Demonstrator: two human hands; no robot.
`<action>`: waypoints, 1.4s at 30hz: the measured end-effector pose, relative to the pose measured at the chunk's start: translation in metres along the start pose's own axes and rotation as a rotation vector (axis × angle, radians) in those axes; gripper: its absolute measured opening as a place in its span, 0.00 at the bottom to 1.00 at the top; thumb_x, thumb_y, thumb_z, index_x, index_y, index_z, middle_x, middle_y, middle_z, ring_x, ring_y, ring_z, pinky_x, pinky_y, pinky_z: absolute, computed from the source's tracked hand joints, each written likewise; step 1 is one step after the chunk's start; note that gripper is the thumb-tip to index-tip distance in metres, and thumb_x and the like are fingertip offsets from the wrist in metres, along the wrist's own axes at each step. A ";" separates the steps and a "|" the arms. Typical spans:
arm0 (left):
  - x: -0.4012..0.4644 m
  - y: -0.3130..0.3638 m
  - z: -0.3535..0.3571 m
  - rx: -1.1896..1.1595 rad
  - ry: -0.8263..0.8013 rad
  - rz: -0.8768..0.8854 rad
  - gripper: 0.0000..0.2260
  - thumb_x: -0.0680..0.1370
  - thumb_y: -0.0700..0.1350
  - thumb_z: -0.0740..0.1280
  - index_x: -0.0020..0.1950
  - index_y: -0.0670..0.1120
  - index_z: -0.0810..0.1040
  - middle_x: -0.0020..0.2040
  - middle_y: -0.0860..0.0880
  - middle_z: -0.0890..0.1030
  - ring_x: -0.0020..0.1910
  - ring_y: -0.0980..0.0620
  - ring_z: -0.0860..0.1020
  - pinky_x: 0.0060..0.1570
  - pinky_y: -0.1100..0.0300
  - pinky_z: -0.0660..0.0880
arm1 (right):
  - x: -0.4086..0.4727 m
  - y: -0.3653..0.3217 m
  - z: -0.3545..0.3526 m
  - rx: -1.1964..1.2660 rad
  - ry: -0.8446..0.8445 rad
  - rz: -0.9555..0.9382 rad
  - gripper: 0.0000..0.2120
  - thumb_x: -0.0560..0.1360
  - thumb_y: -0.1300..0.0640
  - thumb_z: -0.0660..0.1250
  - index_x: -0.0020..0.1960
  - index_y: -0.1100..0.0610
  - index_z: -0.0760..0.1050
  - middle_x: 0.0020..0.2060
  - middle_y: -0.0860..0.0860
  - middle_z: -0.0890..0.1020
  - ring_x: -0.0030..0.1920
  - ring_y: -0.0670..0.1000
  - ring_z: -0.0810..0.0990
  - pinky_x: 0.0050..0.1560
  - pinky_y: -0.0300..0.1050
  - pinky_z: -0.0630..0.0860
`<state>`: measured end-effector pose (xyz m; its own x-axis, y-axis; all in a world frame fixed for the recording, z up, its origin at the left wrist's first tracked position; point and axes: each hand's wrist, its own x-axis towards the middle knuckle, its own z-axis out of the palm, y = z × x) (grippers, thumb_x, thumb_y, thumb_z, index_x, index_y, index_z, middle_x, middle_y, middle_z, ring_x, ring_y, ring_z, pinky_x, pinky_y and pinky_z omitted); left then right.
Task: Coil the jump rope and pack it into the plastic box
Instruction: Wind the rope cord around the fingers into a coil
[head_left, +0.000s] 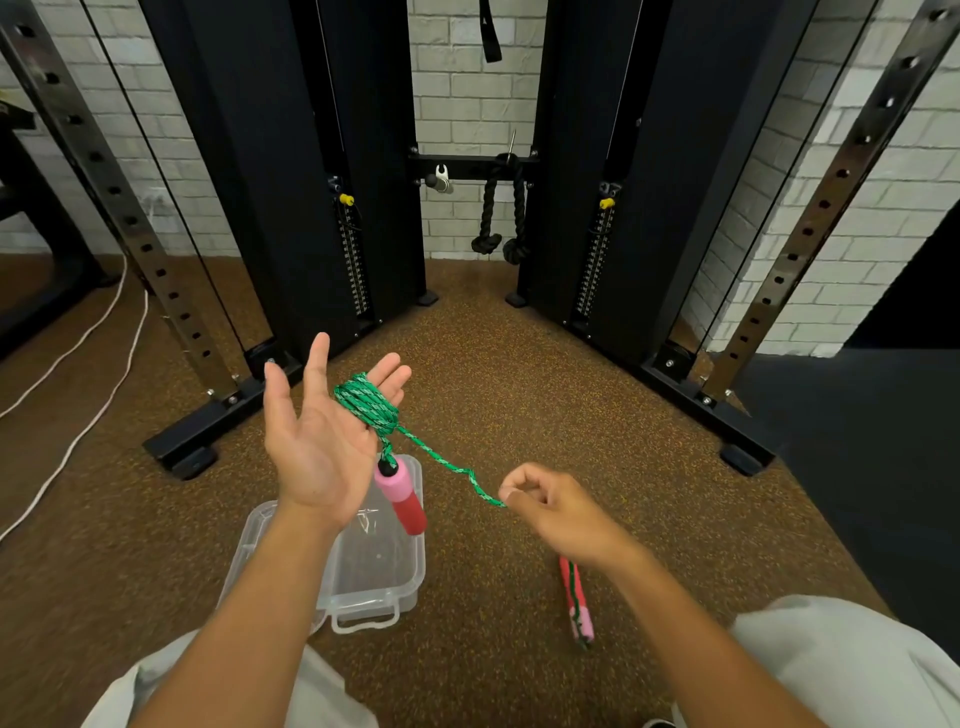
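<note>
A green jump rope (366, 402) is wound in several loops around the fingers of my left hand (317, 441), palm up and fingers spread. One pink and red handle (401, 496) hangs from that coil, above the box. From the coil a strand runs down and right to my right hand (550, 506), which pinches it between thumb and fingers. The second pink and red handle (576, 603) lies on the floor under my right forearm, with rope along it. The clear plastic box (382, 587) stands open on the floor, partly hidden by my left forearm.
A black cable machine (291, 208) with weight stacks and steel uprights stands close ahead, its base feet (182, 452) on the brown speckled floor. A dark knotted rope (498, 218) hangs at the centre. White cables (78, 426) trail at left. My knees frame the bottom.
</note>
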<state>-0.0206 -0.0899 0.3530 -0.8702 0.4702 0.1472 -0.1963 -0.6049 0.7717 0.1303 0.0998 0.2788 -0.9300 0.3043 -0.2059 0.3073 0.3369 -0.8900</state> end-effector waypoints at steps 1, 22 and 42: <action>0.001 0.000 -0.002 0.013 0.001 0.007 0.31 0.80 0.70 0.48 0.81 0.60 0.57 0.71 0.33 0.75 0.70 0.38 0.76 0.76 0.42 0.59 | -0.001 -0.003 -0.002 0.020 -0.016 -0.020 0.07 0.82 0.48 0.66 0.52 0.51 0.78 0.31 0.43 0.74 0.28 0.43 0.67 0.31 0.38 0.64; -0.012 -0.040 0.019 0.529 -0.267 -0.290 0.36 0.76 0.74 0.40 0.82 0.63 0.44 0.70 0.41 0.72 0.68 0.46 0.75 0.70 0.50 0.69 | -0.030 -0.095 -0.025 0.002 0.003 -0.362 0.22 0.85 0.48 0.59 0.38 0.57 0.79 0.22 0.40 0.72 0.27 0.51 0.67 0.34 0.49 0.72; -0.026 -0.036 0.032 -0.204 -0.286 -0.483 0.38 0.74 0.77 0.49 0.79 0.60 0.64 0.63 0.32 0.80 0.51 0.41 0.82 0.55 0.48 0.78 | 0.005 -0.010 -0.005 -0.058 0.228 -0.196 0.22 0.84 0.45 0.61 0.32 0.43 0.80 0.22 0.46 0.70 0.24 0.48 0.64 0.28 0.41 0.60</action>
<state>0.0234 -0.0597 0.3409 -0.5103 0.8600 -0.0080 -0.6469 -0.3777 0.6624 0.1234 0.1018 0.2890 -0.9054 0.4189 0.0700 0.1438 0.4575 -0.8775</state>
